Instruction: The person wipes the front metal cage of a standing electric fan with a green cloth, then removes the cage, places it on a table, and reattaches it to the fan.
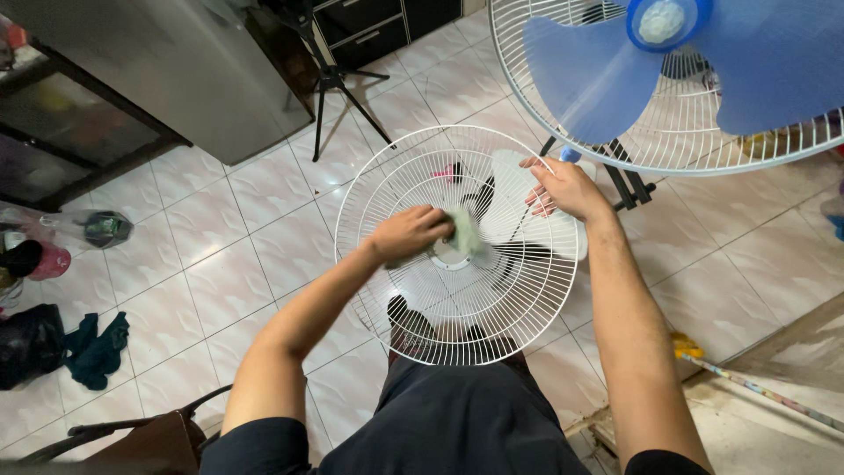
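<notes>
Item: white wire fan guard [457, 317], round, domed, detached — we are holding it out flat above the tiled floor [220, 255], its near rim resting just over our lap. Our right hand [567, 186] is gripping the guard's far-right rim, fingers curled closed over the outer ring and thumb lying along the wires. Our left hand [406, 233] is closed on a small pale green cloth [464, 233], pressing it down on the wires just beside the guard's centre hub. We are judging the guard light and springy: thin wires that give under pressure and could bend if squeezed mid-span, so the stiff outer ring and the hub look the sound places to take hold. The painted wire looks smooth, likely a little slippery. The cloth is soft and limp. Beyond the guard's far-right edge the standing fan [677, 79] is showing — blue blades in its own rear cage. Far left of the guard, a dark green rag [95, 350] is lying on the tiles.
</notes>
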